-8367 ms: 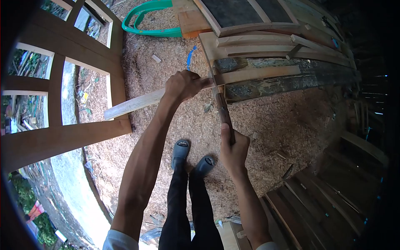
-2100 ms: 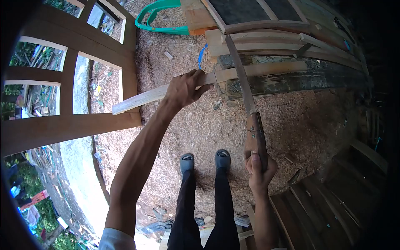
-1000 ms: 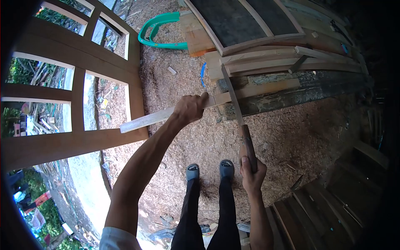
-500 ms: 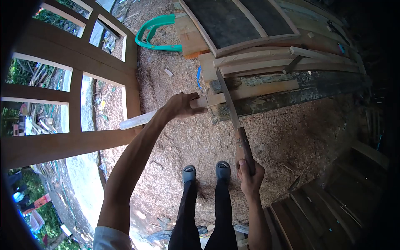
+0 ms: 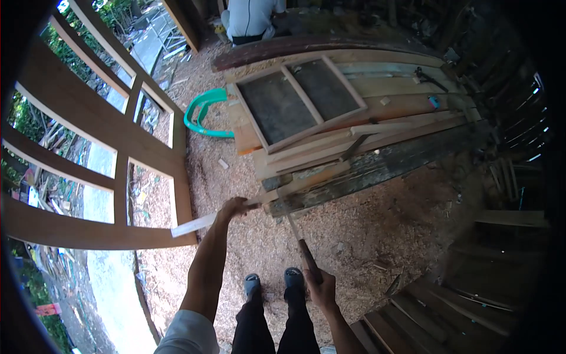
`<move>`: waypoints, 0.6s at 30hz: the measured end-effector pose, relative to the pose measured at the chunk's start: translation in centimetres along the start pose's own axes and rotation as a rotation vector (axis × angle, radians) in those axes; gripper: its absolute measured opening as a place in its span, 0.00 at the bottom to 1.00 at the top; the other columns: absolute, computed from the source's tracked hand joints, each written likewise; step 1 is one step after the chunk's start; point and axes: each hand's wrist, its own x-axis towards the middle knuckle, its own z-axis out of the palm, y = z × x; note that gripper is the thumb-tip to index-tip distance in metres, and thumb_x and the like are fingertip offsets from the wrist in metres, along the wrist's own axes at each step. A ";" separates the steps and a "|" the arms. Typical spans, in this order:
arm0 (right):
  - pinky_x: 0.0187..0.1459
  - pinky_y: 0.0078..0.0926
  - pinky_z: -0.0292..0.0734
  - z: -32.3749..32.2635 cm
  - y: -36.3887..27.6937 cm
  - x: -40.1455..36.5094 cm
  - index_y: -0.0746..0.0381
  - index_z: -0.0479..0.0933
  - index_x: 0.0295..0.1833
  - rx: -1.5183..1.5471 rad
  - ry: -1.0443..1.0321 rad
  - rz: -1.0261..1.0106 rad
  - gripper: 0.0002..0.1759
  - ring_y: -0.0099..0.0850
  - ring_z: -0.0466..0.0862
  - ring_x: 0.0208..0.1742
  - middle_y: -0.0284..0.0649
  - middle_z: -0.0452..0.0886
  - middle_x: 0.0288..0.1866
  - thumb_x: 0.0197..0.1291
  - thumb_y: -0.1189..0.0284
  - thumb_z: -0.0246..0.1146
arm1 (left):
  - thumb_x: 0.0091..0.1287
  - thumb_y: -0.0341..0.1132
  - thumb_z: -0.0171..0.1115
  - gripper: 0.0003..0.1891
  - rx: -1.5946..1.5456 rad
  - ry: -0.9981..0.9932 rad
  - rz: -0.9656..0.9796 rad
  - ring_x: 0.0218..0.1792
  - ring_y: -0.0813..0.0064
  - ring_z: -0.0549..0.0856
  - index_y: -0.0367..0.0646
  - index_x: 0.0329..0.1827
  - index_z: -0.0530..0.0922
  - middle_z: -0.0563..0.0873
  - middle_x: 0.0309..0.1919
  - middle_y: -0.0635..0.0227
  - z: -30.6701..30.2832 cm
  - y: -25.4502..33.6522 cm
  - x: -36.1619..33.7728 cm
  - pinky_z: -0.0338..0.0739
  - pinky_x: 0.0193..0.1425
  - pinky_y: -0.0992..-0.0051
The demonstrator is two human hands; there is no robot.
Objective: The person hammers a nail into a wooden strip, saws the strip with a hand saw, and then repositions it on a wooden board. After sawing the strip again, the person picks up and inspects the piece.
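My left hand is closed around a pale wooden strip just off the bench's near left corner. The strip runs on over the dark, weathered beam at the bench's front edge. In my right hand is the dark handle of a handsaw. Its blade points away from me, reaching the beam's underside near the strip, and looks foreshortened.
A wooden frame with dark panels lies on the bench among boards. Beside it are a green plastic piece and a dark tool. A large wooden lattice stands left. A person sits beyond. Shavings cover the ground.
The saw has come down from across the strip to below the beam's edge, its blade showing shorter. My view has tilted up, bringing the person at the back into sight.
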 end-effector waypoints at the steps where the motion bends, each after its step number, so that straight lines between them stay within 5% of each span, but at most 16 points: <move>1: 0.21 0.25 0.63 -0.6 -1.0 0.6 0.65 0.76 0.24 0.002 0.015 -0.016 0.23 0.16 0.71 0.19 0.30 0.71 0.14 0.62 0.57 0.65 | 0.50 0.75 0.61 0.41 -0.007 0.017 0.032 0.30 0.68 0.88 0.41 0.46 0.83 0.88 0.29 0.61 -0.1 0.2 -0.5 0.82 0.39 0.69; 9: 0.22 0.27 0.63 -1.3 -7.0 4.9 0.65 0.77 0.26 -0.185 -0.036 -0.088 0.22 0.17 0.69 0.20 0.30 0.70 0.15 0.61 0.57 0.65 | 0.49 0.74 0.62 0.39 0.127 0.055 0.076 0.33 0.62 0.88 0.44 0.45 0.83 0.88 0.28 0.60 0.9 -1.2 0.9 0.81 0.41 0.65; 12: 0.23 0.27 0.63 -0.2 -8.5 6.0 0.64 0.75 0.23 -0.168 -0.043 -0.038 0.22 0.17 0.69 0.20 0.28 0.69 0.15 0.63 0.58 0.64 | 0.49 0.67 0.68 0.33 0.182 0.045 0.200 0.35 0.59 0.88 0.45 0.43 0.83 0.88 0.29 0.59 -0.2 -1.1 0.8 0.80 0.41 0.63; 14: 0.23 0.28 0.64 0.4 -8.8 7.0 0.65 0.76 0.24 -0.216 -0.072 -0.051 0.22 0.19 0.71 0.21 0.31 0.71 0.15 0.62 0.59 0.64 | 0.47 0.57 0.75 0.30 0.111 -0.096 0.151 0.46 0.52 0.85 0.45 0.48 0.82 0.87 0.40 0.55 0.6 -2.6 2.0 0.79 0.50 0.57; 18: 0.24 0.30 0.64 2.5 -10.0 7.7 0.67 0.75 0.23 -0.242 -0.023 -0.090 0.21 0.21 0.72 0.20 0.37 0.71 0.14 0.61 0.60 0.65 | 0.46 0.47 0.76 0.27 0.018 -0.184 0.123 0.43 0.52 0.86 0.44 0.48 0.81 0.87 0.39 0.54 0.9 -3.2 2.4 0.79 0.47 0.57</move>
